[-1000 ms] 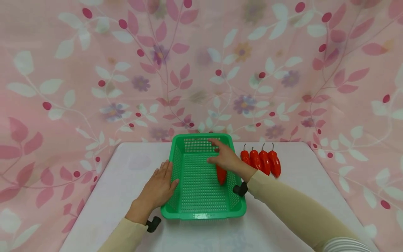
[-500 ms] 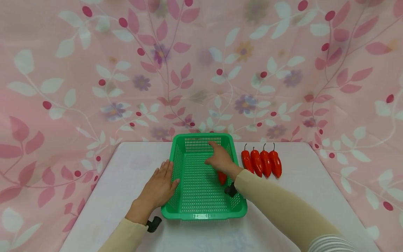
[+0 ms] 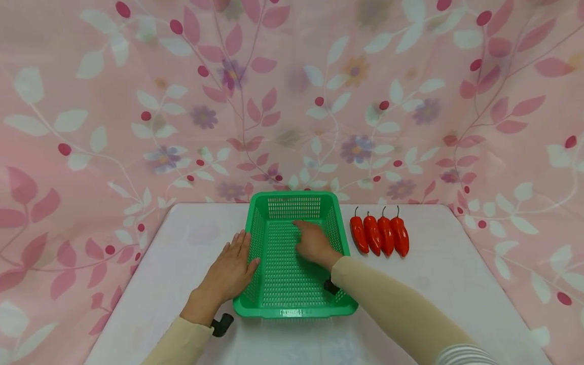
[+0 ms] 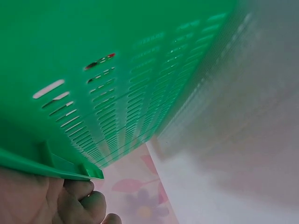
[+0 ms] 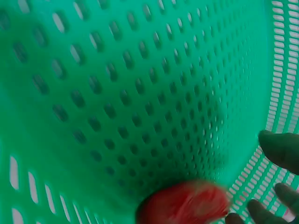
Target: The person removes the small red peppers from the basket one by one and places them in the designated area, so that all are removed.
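A green plastic basket [image 3: 294, 313] with slotted walls stands on the white table. My left hand [image 3: 230, 266] lies along its left rim with straight fingers; in the left wrist view, fingers [image 4: 81, 198] show beneath the rim. My right hand [image 3: 314, 244] is inside the basket towards its right side, thumb and index finger apart. Near that hand's fingertips, a red chili pepper [image 5: 182, 205] lies low in the right wrist view, slightly blurred. The thumb [image 5: 282, 149] stands clear of it. From the head view, the hand and forearm hide this pepper.
Several red chili peppers [image 3: 385, 235] with dark stems lie side by side on the white table [image 3: 438, 284], right of the basket. A pink floral cloth [image 3: 292, 101] hangs behind the table.
My right hand has moved down and left, deeper into the basket, covering the pepper that showed beneath it earlier. My left hand has stayed at the left rim.
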Available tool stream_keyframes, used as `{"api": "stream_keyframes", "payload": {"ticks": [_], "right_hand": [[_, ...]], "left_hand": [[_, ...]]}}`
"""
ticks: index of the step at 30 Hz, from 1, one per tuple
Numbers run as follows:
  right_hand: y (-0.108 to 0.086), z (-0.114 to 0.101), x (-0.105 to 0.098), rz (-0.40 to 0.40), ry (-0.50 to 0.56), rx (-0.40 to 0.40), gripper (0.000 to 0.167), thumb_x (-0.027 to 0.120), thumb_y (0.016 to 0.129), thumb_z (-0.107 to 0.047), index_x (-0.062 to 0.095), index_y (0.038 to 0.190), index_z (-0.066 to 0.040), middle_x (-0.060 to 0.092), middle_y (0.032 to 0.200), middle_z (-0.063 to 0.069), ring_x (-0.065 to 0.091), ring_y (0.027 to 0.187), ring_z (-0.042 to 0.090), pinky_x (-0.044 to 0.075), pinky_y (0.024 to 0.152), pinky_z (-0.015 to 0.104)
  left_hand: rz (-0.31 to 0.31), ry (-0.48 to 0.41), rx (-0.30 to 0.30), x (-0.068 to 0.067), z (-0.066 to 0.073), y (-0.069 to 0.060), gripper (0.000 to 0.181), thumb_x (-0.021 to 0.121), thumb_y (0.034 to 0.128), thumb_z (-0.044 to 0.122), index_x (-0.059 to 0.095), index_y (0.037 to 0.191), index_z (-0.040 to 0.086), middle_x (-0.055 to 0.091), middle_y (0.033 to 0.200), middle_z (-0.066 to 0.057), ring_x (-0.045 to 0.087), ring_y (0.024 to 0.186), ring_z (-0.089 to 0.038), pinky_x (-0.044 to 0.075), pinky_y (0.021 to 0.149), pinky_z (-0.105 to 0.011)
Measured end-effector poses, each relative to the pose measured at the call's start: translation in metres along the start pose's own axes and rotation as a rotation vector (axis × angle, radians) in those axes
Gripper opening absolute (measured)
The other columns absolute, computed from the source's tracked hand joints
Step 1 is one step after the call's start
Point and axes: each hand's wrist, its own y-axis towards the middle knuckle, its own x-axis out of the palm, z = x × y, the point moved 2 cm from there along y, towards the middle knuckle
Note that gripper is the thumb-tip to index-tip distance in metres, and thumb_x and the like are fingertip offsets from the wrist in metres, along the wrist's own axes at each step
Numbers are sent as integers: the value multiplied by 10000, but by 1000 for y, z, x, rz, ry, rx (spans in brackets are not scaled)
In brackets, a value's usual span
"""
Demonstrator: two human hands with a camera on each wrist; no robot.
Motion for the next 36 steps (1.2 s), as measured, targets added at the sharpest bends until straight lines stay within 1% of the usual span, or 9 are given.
{"api": "stream_keyframes", "payload": {"ticks": [4, 9, 13, 17, 20, 24, 27, 33, 36], "right_hand": [[-4, -4, 5, -43, -123, -127, 632, 635, 959, 30, 482, 1565, -66, 524, 1552, 198, 492, 1425, 437, 442, 1175, 548], [-7, -5, 2, -65, -258, -160, 756, 725, 907, -3, 416, 1594, -73, 484, 1530, 248, 517, 1317, 477, 557, 1009, 542], [-8, -5, -8, -115, -321, -218, 765, 792, 875, -42, 444, 1554, -91, 524, 1467, 242, 544, 1245, 447, 569, 975, 534], [-7, -4, -11, -188, -338, -208, 753, 814, 866, -52, 460, 1529, -94, 549, 1431, 236, 575, 1192, 429, 575, 961, 526], [-4, 1, -9, -245, -281, -145, 743, 818, 853, -21, 469, 1507, -66, 618, 1331, 219, 632, 1077, 368, 591, 937, 482], [0, 11, -9, -315, -132, -6, 729, 812, 853, 5, 481, 1496, -88, 686, 1207, 150, 638, 942, 267, 606, 856, 409], [2, 16, -8, -320, -23, 56, 705, 814, 876, -25, 495, 1498, -116, 698, 1225, 133, 645, 962, 249, 601, 856, 397], [5, 18, -9, -277, 201, 91, 692, 799, 914, -61, 489, 1529, -132, 694, 1293, 166, 680, 1084, 280, 594, 943, 438], [5, 16, -10, -265, 278, 100, 717, 787, 929, -79, 458, 1561, -164, 678, 1304, 165, 676, 1100, 285, 596, 931, 441]], "left_hand": [[12, -3, 8, 0, 0, -1, 765, 543, 1102, 360, 233, 1629, -101, 248, 1703, -295, 250, 1594, -442, 271, 1273, -609], [-8, -4, 9, 1, 0, 1, 769, 516, 1113, 379, 213, 1633, -99, 226, 1713, -288, 230, 1601, -435, 261, 1279, -602], [-14, 2, 10, 0, 0, 2, 772, 514, 1114, 380, 204, 1636, -97, 222, 1714, -288, 227, 1601, -436, 263, 1279, -603], [-16, -1, 1, 1, -1, 1, 771, 514, 1114, 377, 196, 1642, -86, 214, 1721, -274, 213, 1609, -423, 250, 1286, -595], [-14, -9, -3, 2, -1, 0, 770, 520, 1112, 371, 198, 1642, -85, 217, 1721, -274, 217, 1608, -425, 248, 1287, -596], [-28, -14, -7, 1, 0, 1, 775, 507, 1117, 384, 185, 1645, -82, 203, 1723, -274, 214, 1608, -425, 247, 1287, -595], [-35, -14, -12, 0, 1, 1, 775, 507, 1117, 385, 183, 1645, -82, 203, 1723, -273, 204, 1611, -419, 246, 1287, -594], [-22, -8, -11, -1, 3, 0, 767, 518, 1113, 374, 205, 1640, -87, 226, 1717, -274, 223, 1606, -425, 257, 1284, -593], [-19, -11, -15, -1, 3, 0, 767, 519, 1112, 375, 206, 1641, -83, 227, 1718, -271, 225, 1607, -419, 255, 1286, -590]]}}
